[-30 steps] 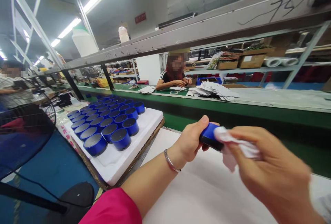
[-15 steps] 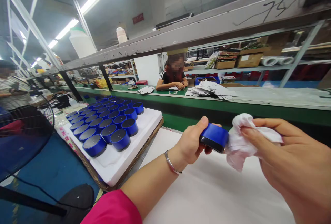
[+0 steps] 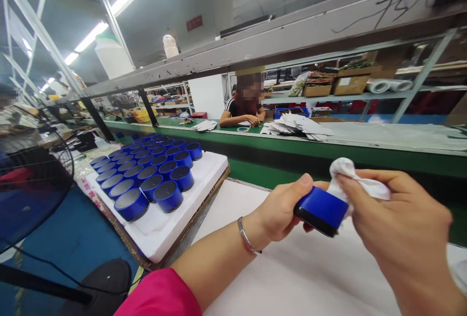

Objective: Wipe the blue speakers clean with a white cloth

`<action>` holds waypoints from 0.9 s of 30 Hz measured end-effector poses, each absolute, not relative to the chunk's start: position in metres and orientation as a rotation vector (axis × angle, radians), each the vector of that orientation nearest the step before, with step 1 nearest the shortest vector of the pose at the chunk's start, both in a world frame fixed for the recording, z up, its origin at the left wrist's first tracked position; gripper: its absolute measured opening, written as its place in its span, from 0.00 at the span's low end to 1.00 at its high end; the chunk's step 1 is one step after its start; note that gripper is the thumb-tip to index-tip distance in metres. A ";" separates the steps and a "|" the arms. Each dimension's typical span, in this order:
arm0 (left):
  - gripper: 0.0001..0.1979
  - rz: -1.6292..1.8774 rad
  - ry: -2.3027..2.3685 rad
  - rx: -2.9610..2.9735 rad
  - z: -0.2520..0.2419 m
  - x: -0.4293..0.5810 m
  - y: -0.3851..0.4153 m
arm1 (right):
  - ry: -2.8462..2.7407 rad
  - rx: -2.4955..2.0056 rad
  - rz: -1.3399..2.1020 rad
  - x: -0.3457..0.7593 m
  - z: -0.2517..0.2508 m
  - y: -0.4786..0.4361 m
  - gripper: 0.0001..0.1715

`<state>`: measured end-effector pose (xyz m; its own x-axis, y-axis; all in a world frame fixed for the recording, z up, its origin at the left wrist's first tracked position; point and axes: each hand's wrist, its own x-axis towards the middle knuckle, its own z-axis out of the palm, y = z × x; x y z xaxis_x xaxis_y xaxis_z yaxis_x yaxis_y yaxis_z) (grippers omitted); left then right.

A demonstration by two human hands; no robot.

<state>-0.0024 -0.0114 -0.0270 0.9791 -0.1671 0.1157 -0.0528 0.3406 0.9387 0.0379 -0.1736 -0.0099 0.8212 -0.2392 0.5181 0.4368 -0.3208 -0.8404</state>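
Observation:
My left hand (image 3: 282, 209) is closed on a round blue speaker-like piece (image 3: 323, 207) with a black base, held tilted above the white work surface (image 3: 277, 277). My right hand (image 3: 394, 218) pinches a crumpled white cloth (image 3: 343, 172), which lies against the far right side of the blue piece. Part of the cloth is hidden behind the piece and my fingers. To the left, several similar blue cylinders (image 3: 168, 194) with dark mesh tops stand in rows on a white foam tray (image 3: 204, 179).
A green conveyor belt (image 3: 251, 153) runs beyond the work surface. Across it sits a co-worker (image 3: 242, 106) beside a pile of white sheets (image 3: 297, 126). A grey shelf beam (image 3: 219, 55) crosses overhead. At the left stand a black fan (image 3: 32, 189) and another person (image 3: 16, 126).
My left hand has moved right and slightly down with the blue piece and turned it. My right hand has shifted, and the cloth is now partly behind the piece.

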 end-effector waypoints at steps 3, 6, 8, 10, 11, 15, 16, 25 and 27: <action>0.58 -0.104 -0.230 1.166 -0.031 -0.002 -0.007 | -0.026 -1.693 -0.551 0.040 0.001 -0.181 0.29; 0.56 -0.075 -0.227 1.122 -0.037 0.002 -0.002 | 0.024 -1.662 -0.502 0.037 0.004 -0.178 0.28; 0.55 -0.060 -0.213 1.099 -0.040 0.004 -0.002 | 0.033 -1.646 -0.459 0.035 0.003 -0.173 0.28; 0.51 -0.044 -0.188 1.087 -0.041 0.006 -0.002 | 0.012 -1.625 -0.432 0.032 0.003 -0.170 0.28; 0.49 -0.039 -0.177 1.085 -0.040 0.006 -0.003 | -0.008 -1.617 -0.426 0.030 0.002 -0.169 0.27; 0.45 -0.012 -0.132 1.096 -0.029 0.004 -0.004 | -0.062 -1.625 -0.443 0.020 0.001 -0.174 0.29; 0.45 -0.003 -0.112 1.108 -0.027 0.003 -0.004 | -0.077 -1.629 -0.457 0.017 0.000 -0.176 0.30; 0.39 0.277 -0.138 1.337 -0.029 -0.001 -0.013 | -0.589 -1.737 -1.014 -0.006 -0.018 -0.154 0.09; 0.35 0.292 -0.099 1.391 -0.030 -0.004 -0.018 | -0.659 -1.707 -1.055 -0.009 -0.022 -0.150 0.06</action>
